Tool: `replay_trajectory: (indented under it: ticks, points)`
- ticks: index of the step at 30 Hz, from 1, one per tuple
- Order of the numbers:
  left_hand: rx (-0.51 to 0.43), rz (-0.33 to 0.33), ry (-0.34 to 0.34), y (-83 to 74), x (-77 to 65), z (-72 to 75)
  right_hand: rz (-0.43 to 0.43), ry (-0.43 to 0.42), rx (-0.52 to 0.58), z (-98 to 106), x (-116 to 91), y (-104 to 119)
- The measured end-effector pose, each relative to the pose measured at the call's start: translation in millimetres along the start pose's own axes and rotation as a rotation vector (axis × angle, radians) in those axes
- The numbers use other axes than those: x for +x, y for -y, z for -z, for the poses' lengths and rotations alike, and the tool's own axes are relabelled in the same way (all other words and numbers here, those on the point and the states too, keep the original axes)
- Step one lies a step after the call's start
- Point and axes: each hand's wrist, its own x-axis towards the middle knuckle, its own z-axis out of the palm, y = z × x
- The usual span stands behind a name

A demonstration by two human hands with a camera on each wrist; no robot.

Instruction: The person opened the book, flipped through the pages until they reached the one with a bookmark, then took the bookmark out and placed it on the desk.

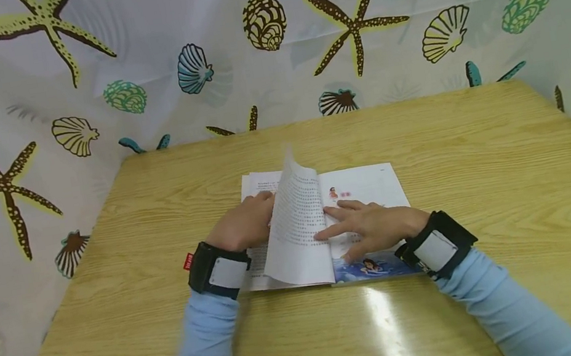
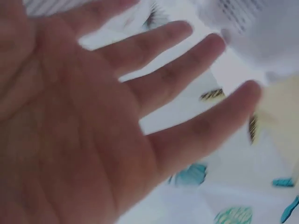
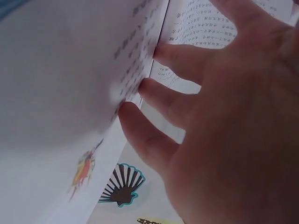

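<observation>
A printed book [image 1: 381,178] lies spread on the wooden table, with a raised page [image 1: 295,226] curving up from its middle and leaning left. My left hand [image 1: 245,225] is over the left side of the book, its fingertips hidden behind that page. In the left wrist view the fingers [image 2: 177,86] are straight and spread, with nothing gripped. Over the right page, my right hand [image 1: 374,226] lies with its fingers spread toward the fold. Its fingertips [image 3: 128,112] come right up to the raised sheet in the right wrist view. A coloured picture [image 1: 372,267] runs along the right page's bottom.
The wooden table [image 1: 515,179] extends around the book on all sides. Behind it and at the sides hangs a white cloth [image 1: 224,1] printed with starfish and shells. Each wrist wears a black strap [image 1: 218,269] over a light blue sleeve.
</observation>
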Motion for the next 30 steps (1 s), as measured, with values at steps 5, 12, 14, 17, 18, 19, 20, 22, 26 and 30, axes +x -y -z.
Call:
replay_trajectory:
  ticks: [5, 12, 14, 17, 18, 19, 20, 22, 26, 30]
  points:
    - [0.013, 0.009, -0.206, -5.2, -10.6, 20.9, -0.017, 0.002, -0.023, 0.6, 0.5, 0.6]
    - [0.062, -0.009, 0.006, -3.1, -1.2, 5.1, -0.013, 0.002, -0.027, 0.5, 1.4, 1.8]
    - [0.065, 0.039, 0.115, -1.1, 6.2, -5.4, -0.010, 0.002, -0.018, -0.1, 1.4, 1.8]
    - [0.078, 0.093, 0.196, 0.0, 16.0, -18.8, -0.022, 0.002, -0.002, -1.6, 1.6, 2.1]
    - [0.086, 0.099, 0.208, -0.2, 18.3, -21.9, -0.027, 0.002, 0.000, -2.1, 1.6, 2.2]
    - [0.091, 0.105, 0.216, -0.5, 20.3, -24.3, -0.032, 0.002, -0.001, -2.2, 1.7, 2.5]
    - [0.094, 0.108, 0.219, -1.1, 21.7, -26.0, -0.035, 0.000, -0.004, -2.1, 1.5, 2.7]
    - [0.098, 0.109, 0.217, -1.9, 23.4, -28.2, -0.028, -0.003, -0.018, -1.1, 0.8, 2.2]
    - [0.088, 0.124, 0.219, -3.1, 23.3, -28.4, -0.019, -0.008, 0.037, 2.7, -1.2, -4.7]
    - [0.070, 0.142, 0.229, -3.6, 22.2, -27.7, -0.063, -0.022, 0.111, 10.4, -8.7, -17.0]
